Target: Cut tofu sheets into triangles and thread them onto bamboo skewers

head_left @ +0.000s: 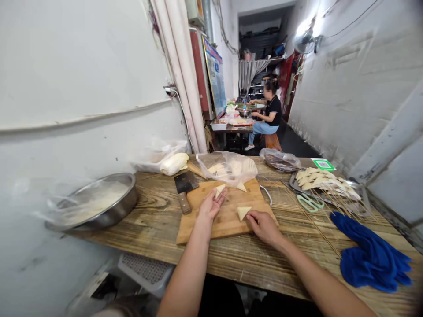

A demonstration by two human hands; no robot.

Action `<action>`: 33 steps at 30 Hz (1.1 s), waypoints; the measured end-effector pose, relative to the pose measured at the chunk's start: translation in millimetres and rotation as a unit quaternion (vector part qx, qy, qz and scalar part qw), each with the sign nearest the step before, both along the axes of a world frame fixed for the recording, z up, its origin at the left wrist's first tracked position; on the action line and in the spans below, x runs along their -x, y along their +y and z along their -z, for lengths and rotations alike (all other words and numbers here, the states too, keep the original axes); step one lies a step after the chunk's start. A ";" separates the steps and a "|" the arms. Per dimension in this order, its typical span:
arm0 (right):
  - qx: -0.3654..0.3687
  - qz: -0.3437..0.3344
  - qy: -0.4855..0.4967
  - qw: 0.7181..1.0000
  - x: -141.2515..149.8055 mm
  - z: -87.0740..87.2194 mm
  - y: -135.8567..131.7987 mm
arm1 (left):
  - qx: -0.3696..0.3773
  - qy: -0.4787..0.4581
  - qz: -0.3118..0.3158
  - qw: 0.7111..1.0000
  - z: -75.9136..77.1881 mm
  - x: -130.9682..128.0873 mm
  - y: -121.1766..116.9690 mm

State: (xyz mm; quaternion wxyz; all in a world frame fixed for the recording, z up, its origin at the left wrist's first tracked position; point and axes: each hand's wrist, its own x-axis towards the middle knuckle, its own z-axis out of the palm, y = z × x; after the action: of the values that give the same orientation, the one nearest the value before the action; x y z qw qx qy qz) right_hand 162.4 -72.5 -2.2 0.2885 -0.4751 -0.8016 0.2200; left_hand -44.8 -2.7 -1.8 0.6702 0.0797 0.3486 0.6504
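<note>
My left hand (pixel 211 206) is over the wooden cutting board (pixel 224 226), holding a pale triangular slice (pixel 220 190) that looks like tofu between thumb and fingers. Over the board's right part, my right hand (pixel 264 225) has its fingertips pinched at the corner of a second triangular slice (pixel 243 212). Another slice (pixel 241 186) lies at the board's far edge, beside a clear plastic bag (pixel 231 165) of more pale pieces. A cleaver (pixel 185 182) rests at the board's left, its wooden handle toward me.
At left stands a metal basin (pixel 127 193) with whitish contents. A cabbage (pixel 174 164) lies behind. On the right are skewered slices (pixel 325 181) on a tray, green-handled scissors (pixel 310 202), loose bamboo skewers (pixel 319 231) and blue gloves (pixel 370 255). Another person (pixel 269 112) sits at a farther table.
</note>
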 end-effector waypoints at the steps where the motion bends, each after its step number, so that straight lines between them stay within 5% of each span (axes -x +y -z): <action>1: 0.004 -0.005 -0.006 1.000 -0.5 -0.7 -0.5 | 0.001 -0.006 -0.013 1.000 -0.3 0.8 0.8; 23: 0.015 -0.017 -0.030 0.999 -4.2 -6.1 -3.0 | 0.015 -0.011 -0.034 0.999 -5.0 6.8 1.3; 33: 0.018 -0.011 -0.031 0.999 -3.9 -7.7 -2.2 | -0.005 0.072 -0.048 0.996 -1.3 4.0 -2.1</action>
State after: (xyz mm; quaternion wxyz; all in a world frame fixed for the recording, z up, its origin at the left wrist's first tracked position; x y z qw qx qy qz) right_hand 166.3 -74.7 5.5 0.2525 -0.4780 -0.8112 0.2231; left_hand -48.8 -4.8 -0.5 0.6111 0.1131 0.3961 0.6760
